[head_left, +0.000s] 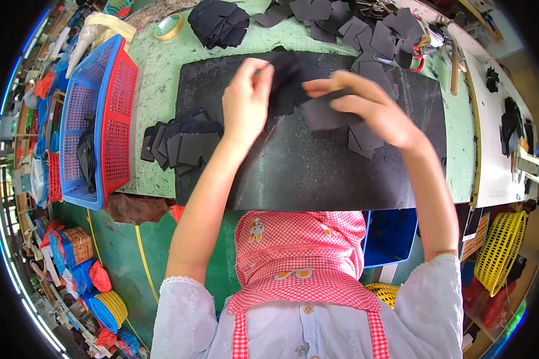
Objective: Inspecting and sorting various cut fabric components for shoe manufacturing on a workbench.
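My left hand (245, 107) is over the far middle of a black mat (293, 173), its thumb and fingers pinched on a dark fabric piece (286, 70), which is blurred. To its right, my right hand (374, 110) grips a flat dark grey piece (324, 115) between thumb and fingers, also smeared by motion. More cut grey pieces (364, 141) lie on the mat under my right hand. Left of my left forearm, a fanned row of dark cut pieces (185, 143) overlaps the mat's left edge.
Beyond the mat sit a dark stack (218, 25) and scattered black pieces (353, 27). A tape roll (169, 27), a red basket (121, 125) and a blue basket (76, 143) stand left. Red-handled scissors (418, 63) lie far right. A blue bin (391, 239) is below the table.
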The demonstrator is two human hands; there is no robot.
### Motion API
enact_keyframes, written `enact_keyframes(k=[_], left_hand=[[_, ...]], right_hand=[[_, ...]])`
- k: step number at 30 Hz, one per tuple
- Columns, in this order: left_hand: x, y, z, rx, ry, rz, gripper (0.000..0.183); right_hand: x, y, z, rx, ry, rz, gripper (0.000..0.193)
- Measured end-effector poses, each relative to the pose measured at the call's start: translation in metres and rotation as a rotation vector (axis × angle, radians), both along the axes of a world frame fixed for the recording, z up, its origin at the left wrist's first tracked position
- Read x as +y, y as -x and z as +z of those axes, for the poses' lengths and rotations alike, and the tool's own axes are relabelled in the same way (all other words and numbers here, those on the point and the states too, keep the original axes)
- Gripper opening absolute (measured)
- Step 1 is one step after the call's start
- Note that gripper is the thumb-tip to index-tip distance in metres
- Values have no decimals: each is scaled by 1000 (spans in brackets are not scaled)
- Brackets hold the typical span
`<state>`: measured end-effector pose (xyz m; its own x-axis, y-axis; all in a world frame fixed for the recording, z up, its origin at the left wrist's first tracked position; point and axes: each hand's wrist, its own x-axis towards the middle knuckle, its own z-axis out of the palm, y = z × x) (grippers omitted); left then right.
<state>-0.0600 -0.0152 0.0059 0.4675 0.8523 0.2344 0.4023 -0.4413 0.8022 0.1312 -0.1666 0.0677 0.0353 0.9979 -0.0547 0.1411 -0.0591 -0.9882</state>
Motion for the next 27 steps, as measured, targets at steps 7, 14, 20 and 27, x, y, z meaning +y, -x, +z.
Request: enact_keyframes(k=[7, 14, 20, 27], left_hand=[[-41, 70, 13, -173, -482, -437, 15], [-73, 89, 31, -63, 162, -312, 21], [-63, 90, 30, 51, 653, -340, 22], [-56, 88, 27, 275, 651, -366, 21]], right_hand=[[9, 4, -34, 143, 150, -226, 23], [-24, 51, -19, 240, 289, -131, 18], [-41, 59, -19, 83, 479, -115, 21], [-39, 70, -22, -95, 537, -144, 21]])
